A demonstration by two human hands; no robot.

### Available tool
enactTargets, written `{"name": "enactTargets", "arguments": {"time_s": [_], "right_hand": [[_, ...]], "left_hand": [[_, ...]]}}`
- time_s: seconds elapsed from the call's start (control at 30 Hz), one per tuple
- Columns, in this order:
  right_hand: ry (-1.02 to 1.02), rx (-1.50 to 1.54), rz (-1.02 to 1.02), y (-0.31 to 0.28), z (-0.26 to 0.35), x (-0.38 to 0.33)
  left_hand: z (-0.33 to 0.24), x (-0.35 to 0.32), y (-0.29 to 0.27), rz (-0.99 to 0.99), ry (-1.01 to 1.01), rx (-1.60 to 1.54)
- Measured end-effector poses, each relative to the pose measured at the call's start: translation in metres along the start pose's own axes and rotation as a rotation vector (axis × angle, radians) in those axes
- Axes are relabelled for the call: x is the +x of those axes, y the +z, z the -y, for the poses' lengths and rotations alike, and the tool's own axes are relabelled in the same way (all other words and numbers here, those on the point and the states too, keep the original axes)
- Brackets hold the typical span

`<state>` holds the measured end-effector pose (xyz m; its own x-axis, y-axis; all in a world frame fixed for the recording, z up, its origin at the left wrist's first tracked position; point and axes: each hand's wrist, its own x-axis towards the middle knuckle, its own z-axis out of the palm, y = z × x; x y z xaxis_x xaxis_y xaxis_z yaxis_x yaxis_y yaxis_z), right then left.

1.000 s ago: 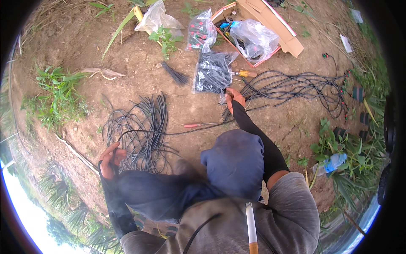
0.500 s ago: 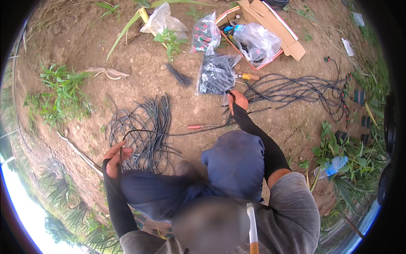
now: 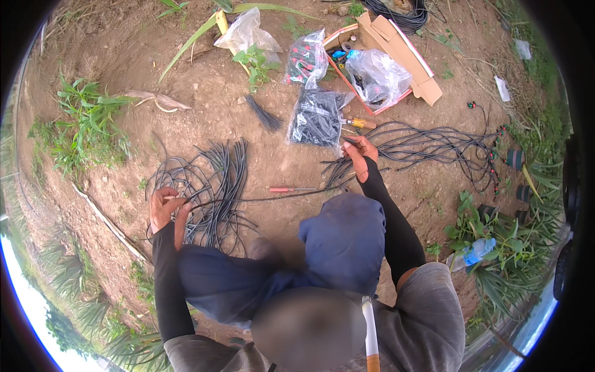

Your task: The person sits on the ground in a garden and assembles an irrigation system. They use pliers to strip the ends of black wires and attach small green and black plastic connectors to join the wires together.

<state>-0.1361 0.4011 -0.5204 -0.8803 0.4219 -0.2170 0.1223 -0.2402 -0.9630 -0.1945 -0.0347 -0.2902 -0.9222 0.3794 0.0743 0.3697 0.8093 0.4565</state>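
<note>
My left hand (image 3: 166,214) is at the left, thumb and fingers closed on a thin black tube (image 3: 260,199). The tube runs rightward past my knee to just below my right wrist. My right hand (image 3: 361,155) is pinched beside the lower right corner of a clear bag of black pieces (image 3: 317,121). A small dark piece (image 3: 349,141) shows at its fingertips, too small to name. Near that hand lies a yellow-handled screwdriver (image 3: 359,123). A red-handled screwdriver (image 3: 282,190) rests on the soil beside the tube.
A pile of black tubes (image 3: 226,180) lies by my left hand, and longer tubes with red-green fittings (image 3: 446,144) spread rightward. Beyond are a short black bundle (image 3: 263,113), a bag of red-green fittings (image 3: 307,59), an open cardboard box (image 3: 406,65) and a black coil (image 3: 403,15). A bottle (image 3: 474,253) lies right.
My left hand has turned and moved up slightly, its fingers closing on the tube. My right hand has shifted right and a little down, away from the bag. The tube hangs straighter.
</note>
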Motion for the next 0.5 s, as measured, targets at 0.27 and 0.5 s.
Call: {"name": "enactTargets", "arguments": {"time_s": [0.27,0.5], "right_hand": [[-0.105,-0.052,0.547,0.092,0.196,-0.004],[-0.031,-0.196,0.58,0.166,0.277,-0.029]], "left_hand": [[-0.073,0.078,0.018,0.298,-0.205,-1.112],[-0.082,0.087,0.01,0.258,-0.14,-1.075]]}}
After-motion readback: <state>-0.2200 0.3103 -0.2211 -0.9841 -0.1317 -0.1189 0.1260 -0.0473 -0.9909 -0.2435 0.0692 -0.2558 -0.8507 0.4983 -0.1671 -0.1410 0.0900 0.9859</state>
